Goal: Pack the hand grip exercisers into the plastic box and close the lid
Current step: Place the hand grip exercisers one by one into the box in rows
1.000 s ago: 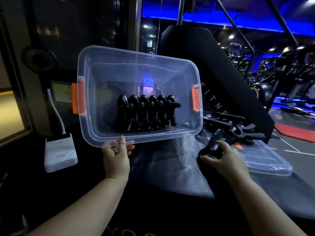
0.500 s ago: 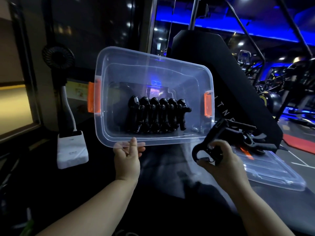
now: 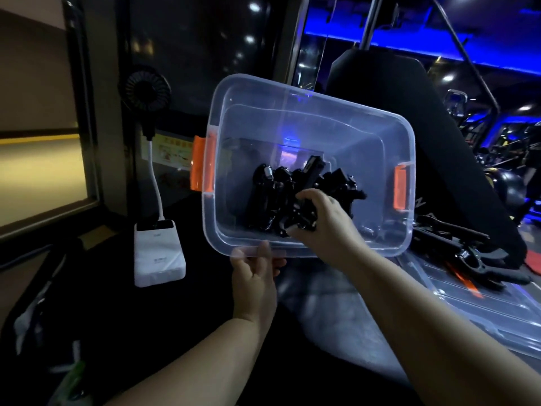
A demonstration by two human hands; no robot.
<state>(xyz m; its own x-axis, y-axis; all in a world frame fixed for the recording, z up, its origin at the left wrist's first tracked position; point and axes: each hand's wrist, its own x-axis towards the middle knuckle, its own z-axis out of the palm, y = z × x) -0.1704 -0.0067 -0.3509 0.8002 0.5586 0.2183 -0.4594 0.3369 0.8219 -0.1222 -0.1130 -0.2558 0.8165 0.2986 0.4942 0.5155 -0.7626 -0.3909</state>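
A clear plastic box (image 3: 307,112) with orange side latches is tipped up with its opening toward me. My left hand (image 3: 256,271) grips its near rim from below. Several black hand grip exercisers (image 3: 272,197) lie bunched against its lower wall. My right hand (image 3: 322,221) reaches inside the box and holds one black exerciser (image 3: 304,183) against that bunch. More black exercisers (image 3: 468,253) lie on the clear lid (image 3: 483,306) at the right.
A white power bank (image 3: 159,256) with a white cable stands at the left, below a small black fan (image 3: 145,90). A large black gym machine (image 3: 409,127) rises behind the box. Everything sits on a dark padded surface (image 3: 322,317).
My right hand has lifted one exerciser from the pile at the right and carried it leftward into the box. The box has tilted slightly, and the exercisers inside have shifted.
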